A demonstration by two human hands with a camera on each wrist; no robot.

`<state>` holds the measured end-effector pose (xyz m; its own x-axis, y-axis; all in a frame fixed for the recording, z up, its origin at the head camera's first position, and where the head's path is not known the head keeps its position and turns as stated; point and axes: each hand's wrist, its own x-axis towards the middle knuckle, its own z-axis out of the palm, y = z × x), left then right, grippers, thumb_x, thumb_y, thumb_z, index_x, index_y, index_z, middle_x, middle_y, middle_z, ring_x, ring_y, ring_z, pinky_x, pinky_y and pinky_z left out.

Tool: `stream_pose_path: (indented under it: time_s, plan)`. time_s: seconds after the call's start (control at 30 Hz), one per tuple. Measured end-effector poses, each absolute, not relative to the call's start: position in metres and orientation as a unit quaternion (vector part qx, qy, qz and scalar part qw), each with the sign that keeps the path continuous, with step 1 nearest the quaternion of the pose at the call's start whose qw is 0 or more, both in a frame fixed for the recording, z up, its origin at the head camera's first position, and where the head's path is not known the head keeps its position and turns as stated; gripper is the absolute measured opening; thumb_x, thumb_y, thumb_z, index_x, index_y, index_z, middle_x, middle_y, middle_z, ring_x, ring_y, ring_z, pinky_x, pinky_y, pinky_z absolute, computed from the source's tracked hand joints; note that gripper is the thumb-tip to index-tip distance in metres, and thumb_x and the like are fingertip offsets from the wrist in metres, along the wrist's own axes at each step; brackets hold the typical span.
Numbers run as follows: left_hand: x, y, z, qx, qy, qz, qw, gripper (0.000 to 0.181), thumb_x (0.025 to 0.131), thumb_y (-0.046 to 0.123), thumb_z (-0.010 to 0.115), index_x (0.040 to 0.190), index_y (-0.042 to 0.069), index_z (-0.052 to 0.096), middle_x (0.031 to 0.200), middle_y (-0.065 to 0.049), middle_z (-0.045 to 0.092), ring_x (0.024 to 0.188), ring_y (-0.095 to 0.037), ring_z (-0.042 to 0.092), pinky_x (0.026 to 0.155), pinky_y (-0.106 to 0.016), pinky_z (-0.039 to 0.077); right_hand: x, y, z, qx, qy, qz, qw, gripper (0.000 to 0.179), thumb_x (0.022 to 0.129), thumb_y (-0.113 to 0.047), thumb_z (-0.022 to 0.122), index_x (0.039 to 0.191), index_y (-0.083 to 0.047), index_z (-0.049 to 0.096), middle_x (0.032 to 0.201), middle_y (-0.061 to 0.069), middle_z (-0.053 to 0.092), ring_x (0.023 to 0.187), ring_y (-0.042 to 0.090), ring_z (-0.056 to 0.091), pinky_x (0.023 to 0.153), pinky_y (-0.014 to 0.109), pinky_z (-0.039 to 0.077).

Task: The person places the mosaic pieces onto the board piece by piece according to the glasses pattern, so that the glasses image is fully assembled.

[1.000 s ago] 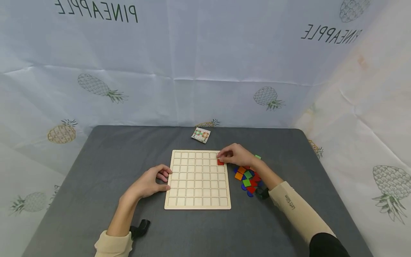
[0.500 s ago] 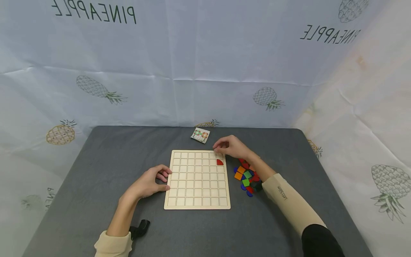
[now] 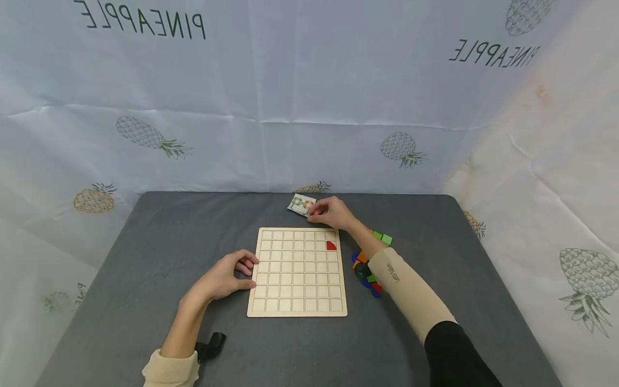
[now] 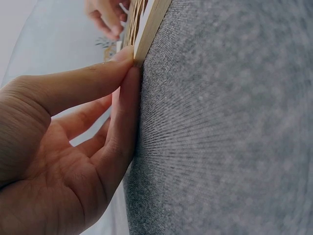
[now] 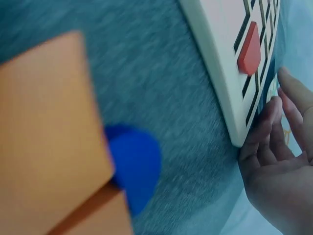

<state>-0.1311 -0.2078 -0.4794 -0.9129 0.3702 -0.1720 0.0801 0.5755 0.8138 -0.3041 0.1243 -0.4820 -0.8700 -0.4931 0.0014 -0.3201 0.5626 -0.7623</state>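
Observation:
A pale wooden grid board (image 3: 292,313) lies flat on the table. My left hand (image 3: 222,277) rests against its left edge, thumb and fingers spread apart; in the left wrist view the thumb (image 4: 88,85) meets the board's rim (image 4: 151,32). A red quarter-circle piece (image 3: 331,245) sits in a cell near the top right, also seen as the raised red piece (image 5: 251,51) in the right wrist view. Beyond the board, my right hand (image 3: 333,212) reaches to a small patterned card (image 3: 300,203). Its fingertips overlap the card's right side, with a gap showing between thumb and fingers in the right wrist view.
Right of the board is a loose pile of coloured pieces, with green ones (image 3: 386,239), orange ones (image 5: 44,127) and blue ones (image 5: 139,169); my right forearm partly hides it. The grey table (image 3: 193,215) ends at a pineapple-print curtain (image 3: 290,150) behind.
My right hand has left the red piece, which stays in its cell, and moved up and left past the board's top edge to the card. The left hand has kept its place.

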Motion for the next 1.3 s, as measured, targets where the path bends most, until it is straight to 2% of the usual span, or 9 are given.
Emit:
stream_pose_path:
  time_s: [0.2,0.6,1.0,1.13,1.3]
  plan:
    - [-0.13,-0.207,-0.48,0.127,0.871,0.445,0.163,0.044,0.089,0.004,0.088,0.127,0.003,0.066,0.116,-0.011,0.063,0.102,-0.018,0.062,0.087,-0.029,0.056,-0.306,0.114,-0.484,-0.22,0.892,-0.383,0.101,0.016,0.097,-0.019,0.084,0.109,-0.008,0.081,0.097,0.007,0.074,0.085,0.014,0.066,0.075,0.026,0.05]
    - [-0.131,-0.207,-0.482,0.128,0.874,0.441,0.16,0.044,0.089,0.003,0.088,0.126,0.003,0.066,0.116,-0.011,0.064,0.102,-0.018,0.062,0.087,-0.029,0.056,-0.307,0.115,-0.483,-0.226,0.901,-0.36,0.089,0.012,0.101,-0.017,0.079,0.107,-0.008,0.084,0.101,0.012,0.081,0.081,0.017,0.067,0.068,0.025,0.047]
    - [-0.131,-0.208,-0.481,0.125,0.873,0.442,0.161,0.043,0.089,0.003,0.088,0.126,0.003,0.066,0.116,-0.011,0.063,0.102,-0.018,0.062,0.087,-0.029,0.056,-0.309,0.128,-0.48,-0.215,0.895,-0.382,0.081,0.014,0.101,-0.019,0.079,0.109,-0.007,0.082,0.101,0.012,0.078,0.079,0.014,0.065,0.069,0.026,0.049]
    - [-0.132,-0.208,-0.481,0.126,0.873,0.443,0.163,0.044,0.088,0.003,0.088,0.126,0.003,0.066,0.115,-0.011,0.063,0.102,-0.018,0.062,0.087,-0.029,0.056,-0.308,0.14,-0.476,-0.21,0.89,-0.398,0.073,0.015,0.101,-0.018,0.079,0.11,-0.006,0.082,0.099,0.012,0.076,0.076,0.02,0.067,0.068,0.026,0.05]
    - [-0.133,-0.208,-0.481,0.126,0.872,0.444,0.163,0.044,0.088,0.003,0.088,0.126,0.002,0.066,0.115,-0.011,0.063,0.101,-0.019,0.062,0.087,-0.029,0.056,-0.305,0.163,-0.464,-0.218,0.883,-0.41,0.069,0.016,0.101,-0.017,0.079,0.112,-0.005,0.081,0.101,0.013,0.075,0.079,0.033,0.069,0.065,0.027,0.052]
